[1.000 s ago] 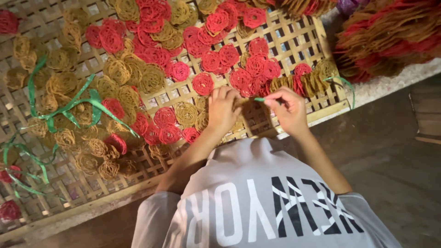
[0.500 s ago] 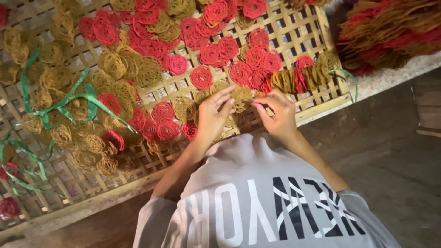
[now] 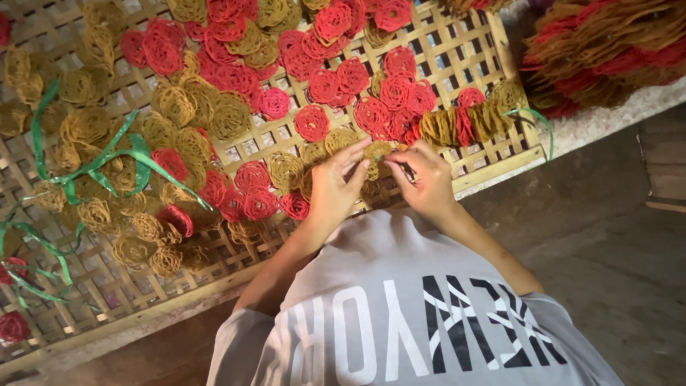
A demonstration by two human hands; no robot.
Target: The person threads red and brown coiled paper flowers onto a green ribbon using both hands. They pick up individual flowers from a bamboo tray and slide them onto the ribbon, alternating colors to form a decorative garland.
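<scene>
Woven tray (image 3: 493,168) behind hands (image 3: 336,189), disc (image 3: 376,151) half-hidden

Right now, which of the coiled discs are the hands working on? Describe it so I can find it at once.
Start at the woven bamboo tray and go to its near edge, where the left hand and right hand meet. Between their fingertips is a tan coiled disc. Unlike the red discs just beyond, it is yellowish-brown and pinched from both sides.
</scene>
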